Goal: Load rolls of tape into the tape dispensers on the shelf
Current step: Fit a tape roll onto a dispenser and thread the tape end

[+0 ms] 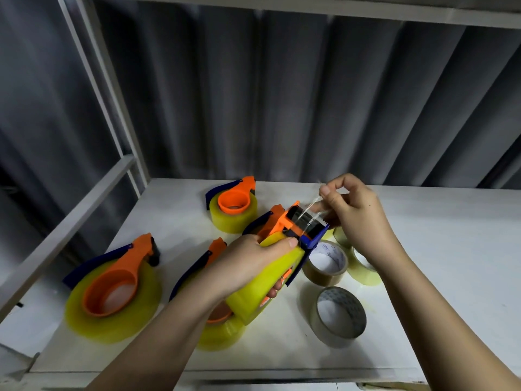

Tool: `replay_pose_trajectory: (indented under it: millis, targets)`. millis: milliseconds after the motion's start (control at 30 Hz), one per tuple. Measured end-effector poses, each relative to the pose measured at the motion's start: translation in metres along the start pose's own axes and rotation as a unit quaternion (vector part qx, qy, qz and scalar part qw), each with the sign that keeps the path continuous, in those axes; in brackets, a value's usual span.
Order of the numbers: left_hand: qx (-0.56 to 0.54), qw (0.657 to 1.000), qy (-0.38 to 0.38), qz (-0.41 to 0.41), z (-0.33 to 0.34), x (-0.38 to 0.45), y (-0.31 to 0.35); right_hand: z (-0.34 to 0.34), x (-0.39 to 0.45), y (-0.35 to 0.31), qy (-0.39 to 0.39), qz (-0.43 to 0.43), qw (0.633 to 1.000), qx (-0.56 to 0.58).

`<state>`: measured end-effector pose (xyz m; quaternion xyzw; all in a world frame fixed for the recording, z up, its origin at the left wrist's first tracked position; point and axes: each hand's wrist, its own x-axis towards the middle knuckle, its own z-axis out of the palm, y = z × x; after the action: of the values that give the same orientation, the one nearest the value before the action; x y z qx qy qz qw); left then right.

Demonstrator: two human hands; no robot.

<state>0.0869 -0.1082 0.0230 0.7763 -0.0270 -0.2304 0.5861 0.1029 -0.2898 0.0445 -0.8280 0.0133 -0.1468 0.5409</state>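
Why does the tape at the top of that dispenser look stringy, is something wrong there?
Yes. The tape end pulled by the right hand has bunched into thin, wrinkled strands instead of a flat sheet over the mouth of the dispenser, which the left hand grips. Nothing else looks amiss.

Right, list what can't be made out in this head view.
- Dispenser under the left hand: the hand, forearm and the held yellow roll cover most of it.
- Two clear rolls behind the right hand: the wrist hides much of them.
- Print inside the brown roll: too small to read.
- Tape end pinched by the right hand: thin, transparent, edges unclear.
- Shelf front: cut by the bottom edge.
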Motion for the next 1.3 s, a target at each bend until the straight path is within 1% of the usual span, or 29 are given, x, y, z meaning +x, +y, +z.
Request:
replay_pose_trajectory:
  millis: [100,233,367,433,533,600,700,800,833,900,933,1000,1067,1133,1233,1300]
  targets:
    - [0.000,1.000,-0.006,-0.002,0.001,0.001,-0.001,0.003,-0.002,0.001,0.018,-0.025,0.999,-0.042]
    - [0.024,1.000,-0.011,-0.008,0.001,0.004,-0.002,0.004,-0.007,-0.002,0.027,-0.094,0.986,-0.135]
    - [0.082,0.997,-0.007,0.000,0.000,0.009,-0.005,0.003,-0.008,-0.001,0.009,-0.100,0.984,-0.148]
    - [0.074,0.997,-0.014,-0.008,-0.001,0.008,-0.005,0.002,-0.006,0.000,0.005,-0.082,0.988,-0.131]
    - [0.020,0.999,-0.030,-0.025,-0.002,0.006,-0.007,0.001,-0.004,-0.001,0.013,-0.053,0.995,-0.087]
    - [-0.010,0.999,-0.015,-0.034,-0.004,0.007,-0.012,0.001,-0.003,-0.002,0.014,-0.043,0.996,-0.078]
    - [0.003,0.999,-0.024,-0.040,-0.006,0.005,-0.010,-0.001,0.000,-0.002,-0.003,-0.005,0.998,-0.060]
    - [0.013,0.999,-0.032,-0.035,-0.006,0.001,-0.004,-0.006,0.005,-0.004,-0.048,0.061,0.995,0.055]
    - [0.019,0.999,-0.029,-0.030,-0.007,0.000,-0.003,-0.007,0.005,-0.005,-0.063,0.070,0.992,0.081]
    - [0.024,0.999,-0.029,-0.021,-0.005,-0.001,-0.001,-0.008,0.004,-0.003,-0.075,0.051,0.992,0.092]
    - [0.026,0.999,-0.032,-0.013,-0.004,-0.001,-0.001,-0.009,0.003,-0.002,-0.069,0.021,0.995,0.073]
    - [0.039,0.999,-0.037,-0.002,-0.001,0.000,0.000,-0.007,0.002,0.001,-0.038,-0.054,0.998,0.014]
    - [0.038,0.999,-0.031,-0.003,0.000,0.002,-0.001,-0.003,0.001,0.002,0.000,-0.081,0.997,-0.007]
    - [0.033,0.999,-0.019,0.005,0.000,0.003,-0.001,0.000,0.001,0.003,0.017,-0.054,0.998,0.000]
    - [0.043,0.999,0.001,0.020,-0.001,0.005,-0.001,0.001,0.002,0.005,0.001,0.034,0.996,0.081]
    - [0.039,0.999,0.005,0.019,-0.003,0.006,-0.003,0.001,0.002,0.005,-0.006,0.061,0.994,0.096]
